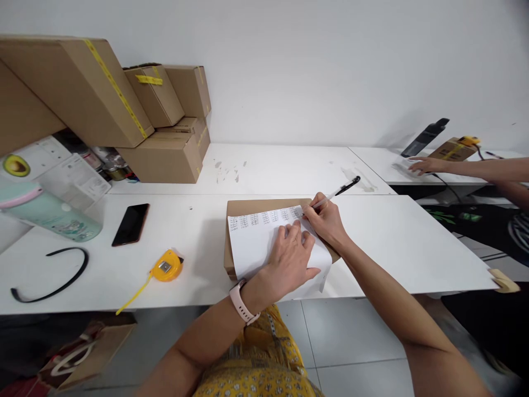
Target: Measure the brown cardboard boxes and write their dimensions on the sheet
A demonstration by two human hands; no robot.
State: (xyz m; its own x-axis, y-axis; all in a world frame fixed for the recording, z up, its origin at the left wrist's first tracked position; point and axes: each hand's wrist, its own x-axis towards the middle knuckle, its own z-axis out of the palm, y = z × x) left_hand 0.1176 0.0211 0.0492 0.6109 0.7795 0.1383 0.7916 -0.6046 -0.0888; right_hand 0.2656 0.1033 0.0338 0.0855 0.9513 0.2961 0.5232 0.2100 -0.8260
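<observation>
A white sheet of paper [252,248] with columns of handwriting along its top lies over a brown cardboard box [243,207] on the table. My left hand [291,253] rests flat on the sheet, fingers spread, a watch with a pale pink band on its wrist. At the sheet's top right corner my right hand [324,218] is closed around a pen [346,186] with a clear barrel and black end. The pen's tip meets the paper by the last column, partly hidden by the fingers.
Stacked cardboard boxes [169,157] stand at the back left. A mint green bottle [53,212], a phone [131,224], a black curved strap [78,275] and a yellow tape measure [167,266] lie on the left. At the right, another person's hand [425,165] reaches onto the adjoining table.
</observation>
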